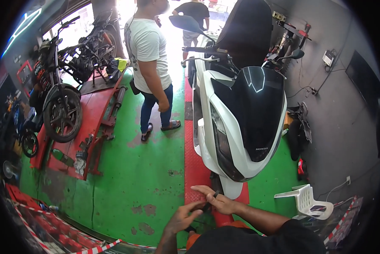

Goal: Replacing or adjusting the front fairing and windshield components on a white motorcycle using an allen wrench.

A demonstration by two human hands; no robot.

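At the frame's lower centre, we had our left hand (182, 219) and right hand (224, 204) close together, partly outstretched; we could not tell whether either grip grasped anything. Beyond, right of centre, stood the white scooter (245, 114); farther, at upper centre, a white-shirted person (150, 48).

the scooter (240, 110) stands on a platform (190, 169), before the left hand (182, 218) and right hand (221, 204). left of it stands a person (150, 51); farther left, a motorcycle (59, 91) rests on a lift (92, 103). a chair (305, 198) stands right, near the wall (331, 139).
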